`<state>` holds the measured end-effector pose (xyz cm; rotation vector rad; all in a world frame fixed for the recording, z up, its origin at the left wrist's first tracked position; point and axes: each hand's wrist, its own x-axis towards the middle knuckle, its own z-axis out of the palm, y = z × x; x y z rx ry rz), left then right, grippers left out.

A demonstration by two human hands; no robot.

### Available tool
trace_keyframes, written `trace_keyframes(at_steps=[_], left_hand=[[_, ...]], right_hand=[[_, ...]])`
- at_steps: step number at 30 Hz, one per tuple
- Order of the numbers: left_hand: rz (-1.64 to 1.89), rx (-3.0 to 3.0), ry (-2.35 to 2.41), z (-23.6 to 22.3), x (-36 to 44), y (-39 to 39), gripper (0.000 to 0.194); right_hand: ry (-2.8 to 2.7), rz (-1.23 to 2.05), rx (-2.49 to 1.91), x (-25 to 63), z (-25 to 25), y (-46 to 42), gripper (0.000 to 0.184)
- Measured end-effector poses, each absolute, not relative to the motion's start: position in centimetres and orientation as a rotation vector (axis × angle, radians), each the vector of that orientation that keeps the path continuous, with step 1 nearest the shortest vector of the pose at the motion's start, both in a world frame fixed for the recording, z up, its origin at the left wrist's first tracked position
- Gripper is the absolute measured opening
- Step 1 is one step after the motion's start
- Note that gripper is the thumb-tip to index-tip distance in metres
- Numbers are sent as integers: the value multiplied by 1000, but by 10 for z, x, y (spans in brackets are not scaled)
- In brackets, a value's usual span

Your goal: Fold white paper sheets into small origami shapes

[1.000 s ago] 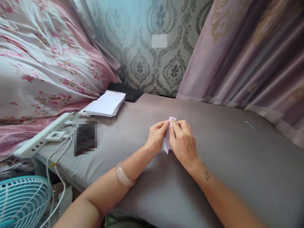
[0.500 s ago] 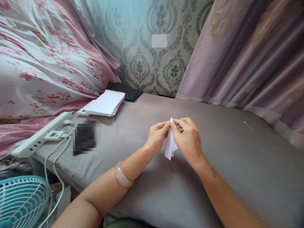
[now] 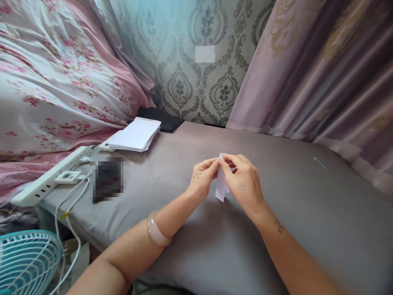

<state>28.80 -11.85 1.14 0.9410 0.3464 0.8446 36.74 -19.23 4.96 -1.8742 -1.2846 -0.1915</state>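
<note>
A folded piece of white paper (image 3: 220, 186) hangs between my two hands, above the grey-covered surface. My left hand (image 3: 201, 175) pinches its upper edge between thumb and forefinger. Closed on the same top part from the other side is my right hand (image 3: 242, 174), its thumb touching or nearly touching my left fingertips. A narrow strip of the paper points down below the fingers, and a second flap shows just behind it. My right hand covers the rest of the sheet.
A stack of white paper (image 3: 135, 134) lies at the back left beside a black flat item (image 3: 167, 120). Along the left edge run a white power strip (image 3: 46, 180) and its cables. A blurred dark object (image 3: 107, 180) sits nearby. A turquoise fan (image 3: 27, 258) stands lower left; a thin stick (image 3: 320, 163) lies right.
The paper has turned slightly in my fingers, so its lower flaps sit closer together and hang a little higher. Both hands keep their hold almost in place.
</note>
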Motion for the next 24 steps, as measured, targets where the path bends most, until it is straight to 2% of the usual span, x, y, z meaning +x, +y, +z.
trace_keyframes(at_steps=[12,24], left_hand=[[856,920,341,13,287,-117,25],[911,981,373,22,281,-119,22]], right_hand=[[-1244,-182,-1776,365,53,-194,21],[-1190,-2,-1756,363,55,-192,19]])
